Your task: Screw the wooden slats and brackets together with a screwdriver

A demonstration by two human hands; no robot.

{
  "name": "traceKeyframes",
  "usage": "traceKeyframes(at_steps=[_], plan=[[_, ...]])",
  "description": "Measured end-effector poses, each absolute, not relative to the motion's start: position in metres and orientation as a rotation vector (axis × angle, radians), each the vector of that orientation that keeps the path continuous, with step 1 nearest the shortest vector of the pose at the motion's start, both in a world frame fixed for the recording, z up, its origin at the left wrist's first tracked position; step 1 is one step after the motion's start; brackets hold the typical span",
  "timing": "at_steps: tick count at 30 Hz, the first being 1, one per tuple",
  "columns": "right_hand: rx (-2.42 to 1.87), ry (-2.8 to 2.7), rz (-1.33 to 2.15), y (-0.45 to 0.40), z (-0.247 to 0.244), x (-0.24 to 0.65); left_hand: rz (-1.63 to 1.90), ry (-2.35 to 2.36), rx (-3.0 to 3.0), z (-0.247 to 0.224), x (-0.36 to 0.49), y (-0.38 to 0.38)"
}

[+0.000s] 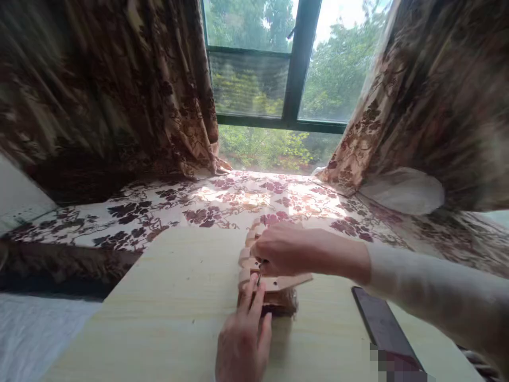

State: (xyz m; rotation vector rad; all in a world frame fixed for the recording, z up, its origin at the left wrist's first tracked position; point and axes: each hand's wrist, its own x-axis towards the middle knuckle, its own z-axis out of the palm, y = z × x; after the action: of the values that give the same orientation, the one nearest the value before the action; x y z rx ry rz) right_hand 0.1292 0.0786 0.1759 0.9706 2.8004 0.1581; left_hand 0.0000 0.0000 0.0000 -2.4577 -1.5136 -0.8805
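A pale wooden piece with a scalloped edge and small dark holes [278, 283] lies on top of a brown block [288, 301] on the light wooden table [159, 297]. My right hand [282, 249] is closed over it from the right, gripping a thin metal tool that points down toward the wood. Most of that tool is hidden in the fist, so its kind does not show. My left hand [244, 339] reaches in from below with fingers stretched out. Its fingertips rest on the near left edge of the wooden piece, close to the tool's tip.
A dark flat phone-like slab [384, 323] lies on the table under my right forearm. Beyond the table is a ledge with flowered cloth [222, 207], below a window [296, 79] between patterned curtains [183, 106]. A whitish translucent bag [405, 190] sits at the right.
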Motion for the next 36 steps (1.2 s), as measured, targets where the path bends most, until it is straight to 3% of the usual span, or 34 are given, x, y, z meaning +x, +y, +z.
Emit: traceKeyframes(at_steps=[22,30,36], plan=[[0.885,2.923,0.157,0.0800,0.1755,0.1344,-0.857,-1.530,-2.453,-0.0071,-0.0027,-0.0035],[1.038,2.786,0.139,0.0770,0.1774,0.1283,-0.824,-1.555,-2.483,-0.0088,-0.0034,-0.0035],[0.887,2.874,0.175,0.0770,0.1791,0.1314,-0.835,-1.555,-2.471,-0.0070,-0.0045,-0.0043]])
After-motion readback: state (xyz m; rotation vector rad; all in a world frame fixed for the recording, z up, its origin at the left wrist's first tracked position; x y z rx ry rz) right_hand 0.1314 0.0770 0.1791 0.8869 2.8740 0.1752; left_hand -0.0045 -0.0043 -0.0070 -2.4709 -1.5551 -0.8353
